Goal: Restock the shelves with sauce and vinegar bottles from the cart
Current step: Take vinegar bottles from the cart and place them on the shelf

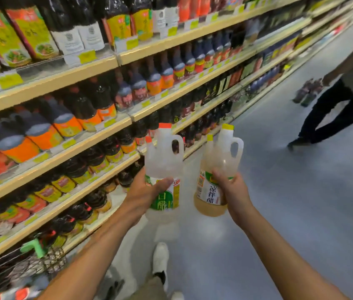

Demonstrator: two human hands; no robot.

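Two grips, both full; left grip [147, 191] is wrapped round the body of a clear white vinegar jug [162, 161] with an orange cap, and right grip [233, 191] is wrapped round an amber vinegar jug [223, 156] with a yellow cap; a second matching cap pokes out behind each one, so I'd guess two bottles per hand, can't swear to it. Everything's held upright in mid-air over the aisle floor, just off the lower shelves [115, 131]; cart [41, 260] is down at the lower left against the shelving.

How I'd do it: the stock near here looks all dark bottles, so find the pale vinegar facing first; shelve one hand's load at a time; the holds are low on the label, so I'd shift to the moulded handles before reaching in; labels out, slide to the back. Watch the other person [333, 109] walking past on the right.

Writing: clear jug's green label reads 白醋; amber one reads 凉拌醋; brand names too blurred; yellow price tags unreadable.
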